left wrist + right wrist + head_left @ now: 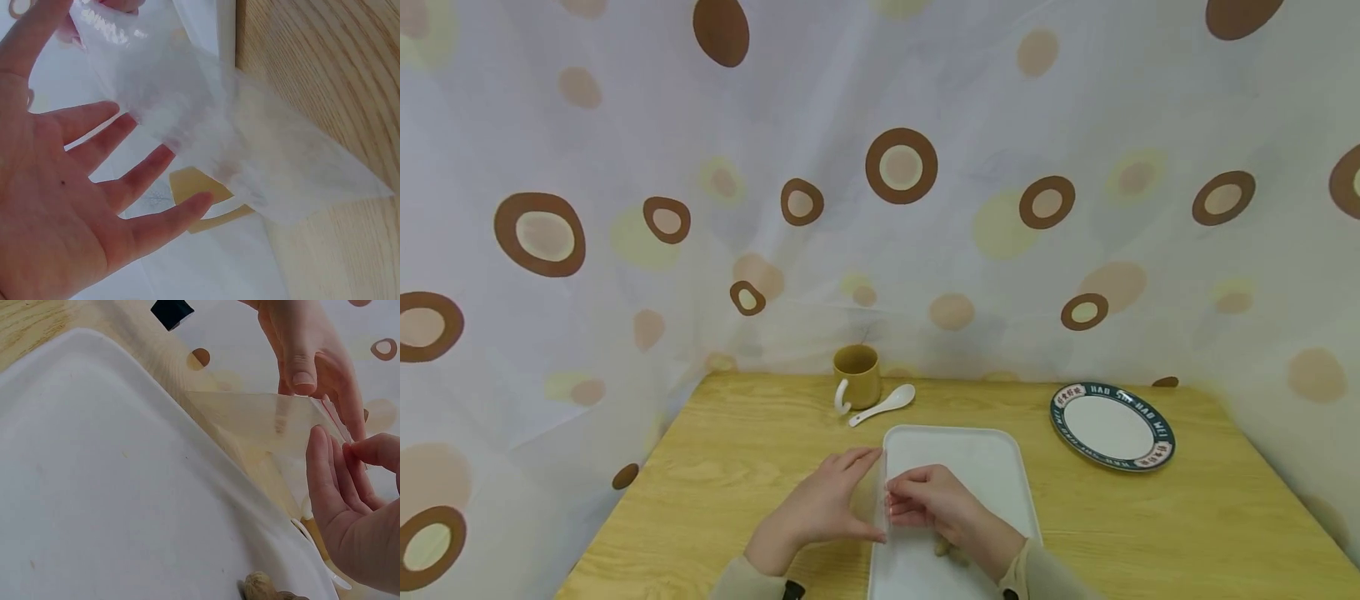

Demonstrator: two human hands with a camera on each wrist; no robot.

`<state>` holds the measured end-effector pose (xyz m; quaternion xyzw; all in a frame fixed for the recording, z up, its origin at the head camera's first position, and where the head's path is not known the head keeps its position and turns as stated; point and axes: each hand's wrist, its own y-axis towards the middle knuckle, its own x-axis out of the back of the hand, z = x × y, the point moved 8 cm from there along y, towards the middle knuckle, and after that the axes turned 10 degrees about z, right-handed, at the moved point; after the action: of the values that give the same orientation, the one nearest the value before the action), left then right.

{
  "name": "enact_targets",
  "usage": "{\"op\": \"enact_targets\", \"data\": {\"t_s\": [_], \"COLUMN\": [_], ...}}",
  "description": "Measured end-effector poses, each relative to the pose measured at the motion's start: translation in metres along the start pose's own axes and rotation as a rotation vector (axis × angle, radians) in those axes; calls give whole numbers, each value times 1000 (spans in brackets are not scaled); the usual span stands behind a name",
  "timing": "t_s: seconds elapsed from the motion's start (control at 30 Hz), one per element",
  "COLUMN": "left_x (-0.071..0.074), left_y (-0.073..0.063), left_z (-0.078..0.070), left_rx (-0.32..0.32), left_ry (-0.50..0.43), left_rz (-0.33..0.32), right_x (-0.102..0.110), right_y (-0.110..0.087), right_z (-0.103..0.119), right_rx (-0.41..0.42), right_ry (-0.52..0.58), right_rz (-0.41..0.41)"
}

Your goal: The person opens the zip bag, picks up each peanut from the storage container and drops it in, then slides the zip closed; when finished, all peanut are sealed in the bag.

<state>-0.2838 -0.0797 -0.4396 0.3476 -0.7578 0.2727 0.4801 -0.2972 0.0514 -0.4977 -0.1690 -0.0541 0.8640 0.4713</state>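
Observation:
A clear plastic zip bag [187,106] with a red line along its mouth hangs between my two hands, over the tray's left edge. My right hand [928,500] pinches the mouth of the bag between thumb and fingertips. On the other side, my left hand [831,508] is spread, its fingers nearly straight and fingertips right at the bag. Beneath the hands lies a white tray [970,450]. A few brown pieces that look like unshelled peanuts [259,586] rest on it, partly hidden by my right hand in the head view.
Behind the tray stand a mustard-yellow mug [859,379] with a white handle and a white spoon [887,404] beside it. A plate [1108,427] with a dark green patterned rim lies at the right. A spotted curtain [955,208] closes off the wooden table's back.

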Motion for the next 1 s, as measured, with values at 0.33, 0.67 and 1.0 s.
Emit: {"op": "enact_targets", "data": {"t_s": [0.33, 0.67, 1.0], "left_x": [18, 28, 16], "left_y": [2, 0, 4], "left_z": [7, 7, 14], "left_rx": [93, 34, 89], "left_ry": [-165, -388, -715], "left_rz": [-200, -332, -227], "right_x": [2, -1, -10], "right_y": [-2, -2, -3], "right_z": [3, 5, 10], "right_rx": [-5, -38, -7], "right_ry": [23, 20, 62], "right_rz": [-11, -15, 21]}}
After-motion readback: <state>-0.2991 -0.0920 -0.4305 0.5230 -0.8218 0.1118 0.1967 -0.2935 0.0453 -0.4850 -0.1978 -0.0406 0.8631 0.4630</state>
